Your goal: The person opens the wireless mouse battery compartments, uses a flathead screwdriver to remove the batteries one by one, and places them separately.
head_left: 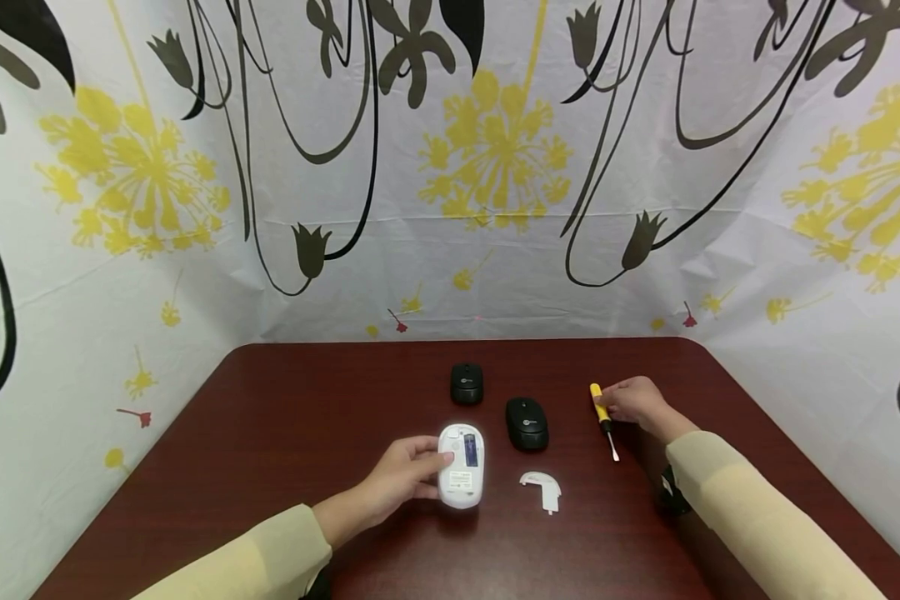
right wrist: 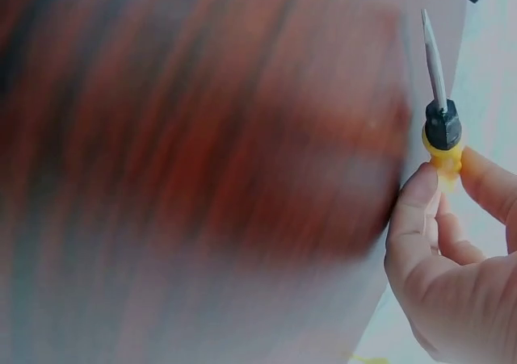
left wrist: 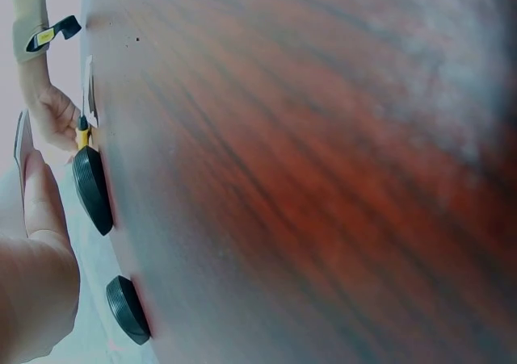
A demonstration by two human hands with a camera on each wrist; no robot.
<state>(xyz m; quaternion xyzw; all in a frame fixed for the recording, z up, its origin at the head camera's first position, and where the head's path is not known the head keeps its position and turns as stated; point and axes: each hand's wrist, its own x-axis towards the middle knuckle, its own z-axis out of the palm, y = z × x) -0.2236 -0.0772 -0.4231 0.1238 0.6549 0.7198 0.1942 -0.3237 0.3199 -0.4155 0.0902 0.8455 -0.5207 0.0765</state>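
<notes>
My left hand grips a white computer mouse by its left side, thumb on the underside, which faces up. A dark blue oblong, perhaps a battery, shows in its underside above a printed label. At the right, my right hand pinches a screwdriver by its yellow handle, the metal tip pointing toward me. The right wrist view shows the thumb and fingers on the yellow handle below the black collar. A loose white cover lies on the table between the hands.
Two black mice stand on the dark red wooden table: one farther back, the other nearer the middle. A patterned white curtain hangs behind the table's rear edge and along its sides.
</notes>
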